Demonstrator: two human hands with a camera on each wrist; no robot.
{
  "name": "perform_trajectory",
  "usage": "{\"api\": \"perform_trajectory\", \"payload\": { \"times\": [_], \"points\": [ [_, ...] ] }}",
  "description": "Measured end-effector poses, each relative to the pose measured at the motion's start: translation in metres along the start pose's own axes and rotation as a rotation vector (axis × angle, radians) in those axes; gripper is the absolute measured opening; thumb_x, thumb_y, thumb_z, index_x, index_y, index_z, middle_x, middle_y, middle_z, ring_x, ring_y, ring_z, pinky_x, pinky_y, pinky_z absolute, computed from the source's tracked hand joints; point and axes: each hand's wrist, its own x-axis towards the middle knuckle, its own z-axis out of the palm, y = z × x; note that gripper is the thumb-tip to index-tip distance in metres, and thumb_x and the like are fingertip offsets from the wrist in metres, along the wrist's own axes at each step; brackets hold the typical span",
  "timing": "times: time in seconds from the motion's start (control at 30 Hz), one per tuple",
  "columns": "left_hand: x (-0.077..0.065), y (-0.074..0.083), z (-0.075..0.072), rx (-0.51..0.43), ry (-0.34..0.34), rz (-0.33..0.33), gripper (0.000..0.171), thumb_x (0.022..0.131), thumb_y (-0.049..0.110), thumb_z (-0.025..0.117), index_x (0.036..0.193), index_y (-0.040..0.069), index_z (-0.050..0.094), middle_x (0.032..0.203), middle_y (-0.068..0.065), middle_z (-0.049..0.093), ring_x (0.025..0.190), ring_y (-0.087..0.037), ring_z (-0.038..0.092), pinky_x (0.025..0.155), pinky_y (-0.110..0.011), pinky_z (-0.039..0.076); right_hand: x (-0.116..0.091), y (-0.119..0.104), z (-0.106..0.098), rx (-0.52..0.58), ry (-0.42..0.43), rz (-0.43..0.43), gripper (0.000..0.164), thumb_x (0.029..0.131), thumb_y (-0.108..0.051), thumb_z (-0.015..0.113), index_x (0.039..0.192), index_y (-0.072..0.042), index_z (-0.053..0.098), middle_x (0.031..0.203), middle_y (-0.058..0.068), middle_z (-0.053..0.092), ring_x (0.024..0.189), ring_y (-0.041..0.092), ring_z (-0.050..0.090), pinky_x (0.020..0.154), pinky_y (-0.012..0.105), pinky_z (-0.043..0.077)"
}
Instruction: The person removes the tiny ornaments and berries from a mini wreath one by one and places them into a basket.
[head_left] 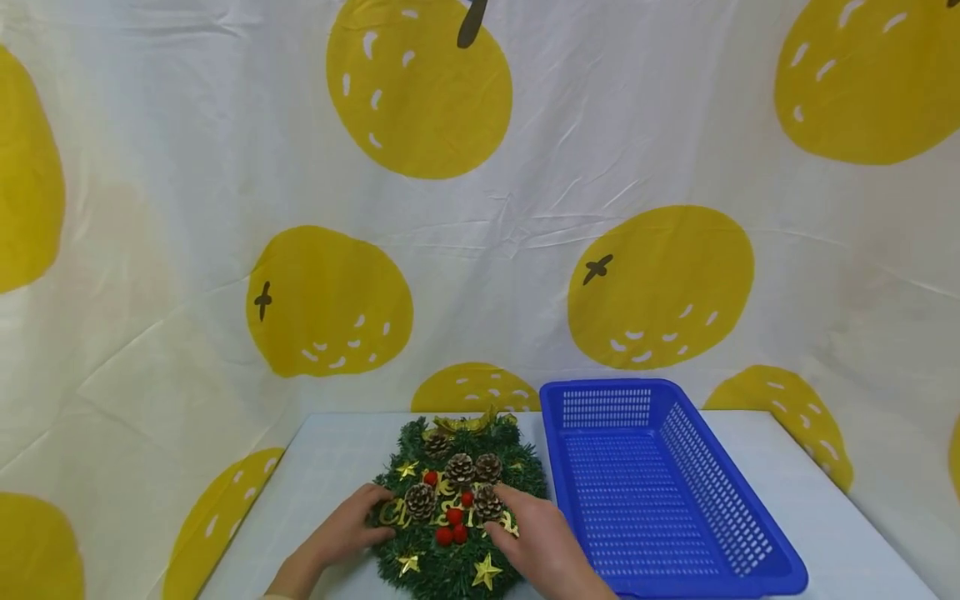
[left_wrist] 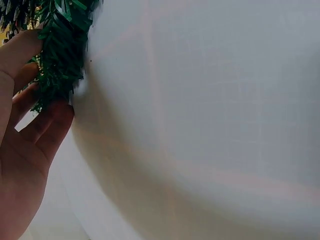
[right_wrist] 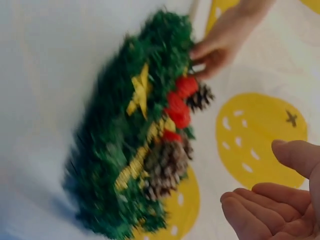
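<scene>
A green tinsel Christmas wreath (head_left: 457,554) lies on the white table. It carries brown pine cones (head_left: 460,469), red berries (head_left: 445,536), gold stars (head_left: 486,572), gold lettering and a gold bow at its far end. At the wreath's left edge, my left hand (head_left: 352,525) grips the tinsel between thumb and fingers; the left wrist view has this hand (left_wrist: 30,125) curled about the green strands. Over the wreath's right side is my right hand (head_left: 543,542), thumb and fingers spread. In the right wrist view that hand (right_wrist: 280,205) has relaxed fingers with nothing between them.
To the right of the wreath stands a blue plastic basket (head_left: 750,500) with slotted walls, close beside my right hand. Behind and around the white table (head_left: 330,450) hangs a pale cloth (head_left: 525,317) printed with yellow fruit.
</scene>
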Motion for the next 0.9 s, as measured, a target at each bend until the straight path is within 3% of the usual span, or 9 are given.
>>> {"api": "perform_trajectory", "payload": {
  "times": [0.4, 0.9],
  "points": [
    [0.001, 0.004, 0.002, 0.008, 0.025, -0.030, 0.052, 0.086, 0.036, 0.075, 0.124, 0.003, 0.059, 0.121, -0.012, 0.056, 0.108, -0.033, 0.057, 0.086, -0.049, 0.049, 0.008, 0.012, 0.038, 0.036, -0.083, 0.065, 0.044, 0.091, -0.027, 0.070, 0.125, 0.000, 0.064, 0.117, 0.016, 0.067, 0.102, 0.033, 0.065, 0.080, 0.046, 0.054],
    [0.001, 0.002, 0.001, 0.004, 0.006, -0.028, 0.056, 0.084, 0.036, 0.077, 0.124, 0.003, 0.058, 0.122, -0.011, 0.055, 0.110, -0.034, 0.056, 0.087, -0.051, 0.048, 0.021, 0.021, 0.063, -0.033, -0.031, -0.001, 0.032, 0.090, -0.026, 0.072, 0.113, -0.005, 0.072, 0.102, 0.008, 0.073, 0.084, 0.016, 0.069, 0.070, 0.033, 0.055]
  ]
}}
